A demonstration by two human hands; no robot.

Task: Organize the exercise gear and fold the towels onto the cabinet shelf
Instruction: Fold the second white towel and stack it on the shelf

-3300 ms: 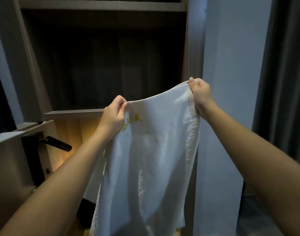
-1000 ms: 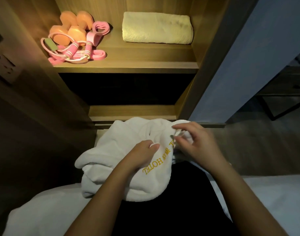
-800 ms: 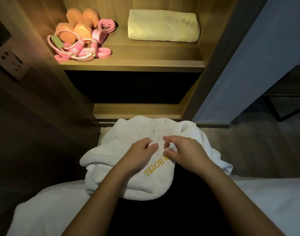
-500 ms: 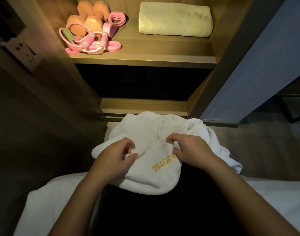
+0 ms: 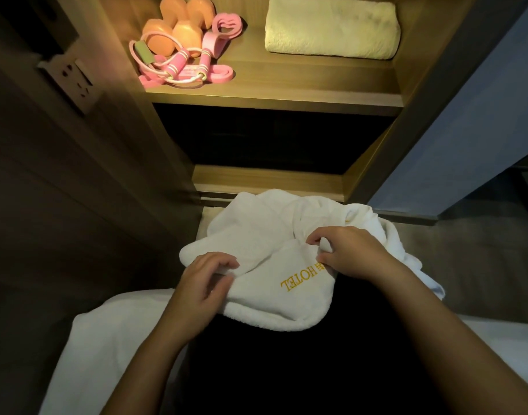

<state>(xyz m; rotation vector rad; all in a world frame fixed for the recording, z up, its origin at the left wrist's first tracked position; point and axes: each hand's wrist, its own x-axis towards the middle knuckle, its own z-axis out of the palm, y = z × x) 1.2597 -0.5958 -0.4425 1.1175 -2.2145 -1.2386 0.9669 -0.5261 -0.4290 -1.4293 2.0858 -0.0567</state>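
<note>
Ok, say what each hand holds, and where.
Both grip the white towel: the left hand pinches a fold at its left side, the right hand a bunched fold beside the gold lettering.

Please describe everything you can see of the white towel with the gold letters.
The white towel looks like thick, soft terry cloth. Gold embroidered letters on it read HOTEL, upside down in this view. It is crumpled, not yet folded, and lies bunched on a dark surface just in front of the cabinet. The left hand grips a fold at its left side. The right hand pinches a fold beside the lettering.
</note>
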